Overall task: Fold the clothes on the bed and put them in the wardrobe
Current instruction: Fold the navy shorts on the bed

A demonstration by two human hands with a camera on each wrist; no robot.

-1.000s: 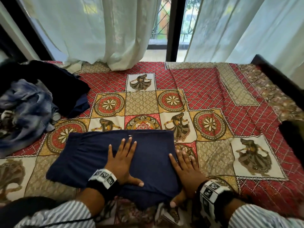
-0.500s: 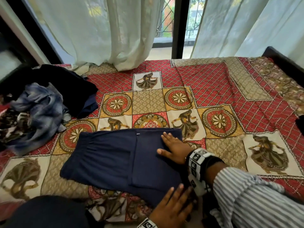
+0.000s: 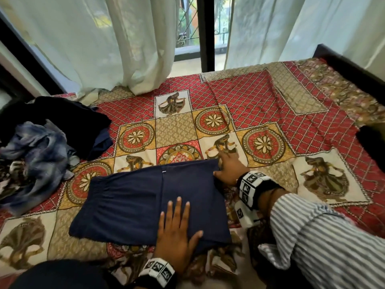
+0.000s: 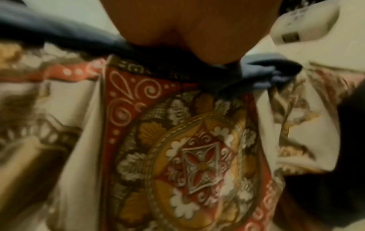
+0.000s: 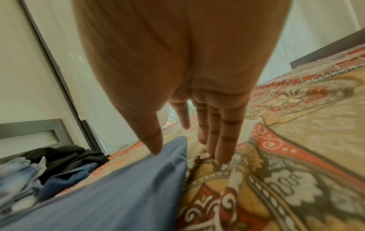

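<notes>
A navy garment point(image 3: 133, 201) lies folded flat on the patterned bedsheet point(image 3: 260, 97), its elastic waistband to the left. My left hand point(image 3: 177, 230) presses flat on its near right part, fingers straight and spread. My right hand point(image 3: 229, 170) is at the garment's far right corner. In the right wrist view, the right hand point(image 5: 197, 132) has straight fingers on the sheet beside the blue cloth point(image 5: 118, 187), and the thumb touches the cloth's top. The left wrist view is blurred and shows only my palm point(image 4: 187, 31) on the dark cloth edge point(image 4: 79, 39).
A heap of unfolded clothes point(image 3: 37, 153) sits at the bed's left, with a black garment point(image 3: 68, 122) behind it. Pale curtains point(image 3: 125, 49) hang over the far edge. A dark bed frame point(image 3: 350, 67) runs along the right, and a dark object point(image 3: 373, 142) lies at the right edge.
My left hand slid from the garment's middle to its near right part. My right hand moved from the near right edge up to the far right corner. The camera shifted.
</notes>
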